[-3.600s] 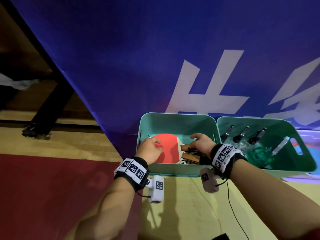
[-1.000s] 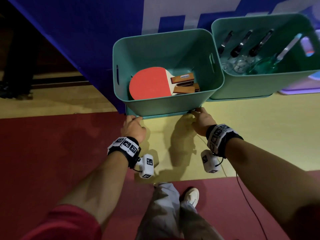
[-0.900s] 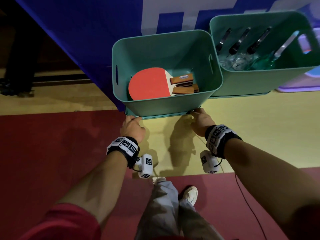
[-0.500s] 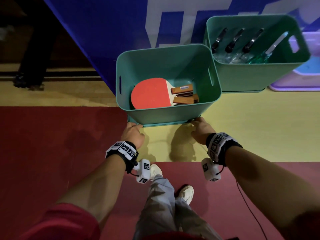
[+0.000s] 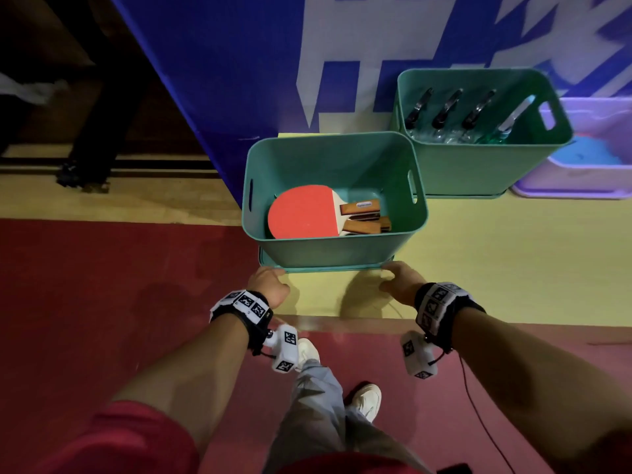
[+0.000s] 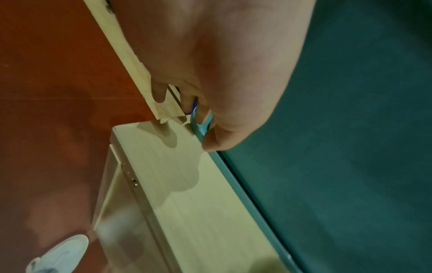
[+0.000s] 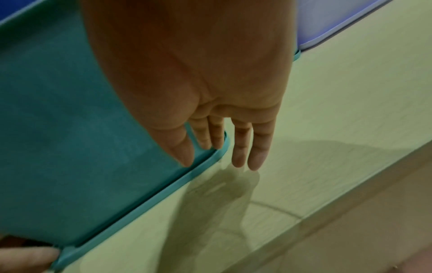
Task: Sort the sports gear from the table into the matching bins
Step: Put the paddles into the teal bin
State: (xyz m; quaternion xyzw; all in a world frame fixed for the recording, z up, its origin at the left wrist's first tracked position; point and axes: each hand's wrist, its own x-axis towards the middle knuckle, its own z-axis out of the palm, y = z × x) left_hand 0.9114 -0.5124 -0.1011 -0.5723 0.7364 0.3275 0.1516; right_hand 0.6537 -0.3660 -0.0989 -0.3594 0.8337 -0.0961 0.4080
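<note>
We're looking down at the teal bin [image 5: 335,251] on the pale yellow table [image 5: 496,261], and it sits on a flat teal lid or tray [image 7: 140,205] whose lip juts out at the near side. Our left hand [image 5: 268,285] is at the near left corner, fingers curled around that lip, gripping it in the left wrist view. Our right hand [image 5: 402,280] is at the near right corner: two fingers [image 7: 254,147] hang straight and relaxed just off the corner, the thumb and the other two rest against the lip and wall. Inside the bin lies a red table tennis paddle [image 5: 302,212], wooden handles [image 5: 364,217] stacked to its right. Behind and to the right stands a second teal bin [image 5: 478,165] holding rackets with dark grips [image 5: 444,109], and beside it a purple bin [image 5: 581,179]
</note>
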